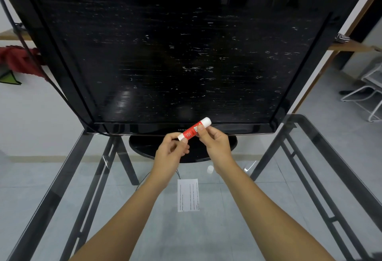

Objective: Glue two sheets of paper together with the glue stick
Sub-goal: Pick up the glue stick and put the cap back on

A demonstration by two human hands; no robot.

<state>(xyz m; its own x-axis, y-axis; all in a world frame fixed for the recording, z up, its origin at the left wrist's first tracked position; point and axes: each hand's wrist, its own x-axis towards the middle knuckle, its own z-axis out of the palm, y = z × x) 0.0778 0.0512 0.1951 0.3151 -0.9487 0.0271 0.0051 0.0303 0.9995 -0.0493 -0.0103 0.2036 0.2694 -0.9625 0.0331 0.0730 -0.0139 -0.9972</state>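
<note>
Head view, single frame. Glue stick (194,129): smooth plastic cylinder with a red label and white at both ends, held in the air in front of the lower bezel of the television (186,53), above its oval black stand (144,147). Long axis slants from lower left to upper right, and the rounded white end points up-right toward the screen. Left hand (171,151) pinches the lower-left white end between thumb and curled fingertips. Right hand (217,145) pinches the red barrel between thumb and forefinger, other fingers curled in. Paper (188,195): one white rectangular sheet, printed lines running along its length, flat on the glass table (268,209) between the forearms, nearer the person than the stick. Table frame is dark metal. Screen is glossy black and heavily scratched. Small white object (210,169) lies near the right wrist; cannot tell what it is.
</note>
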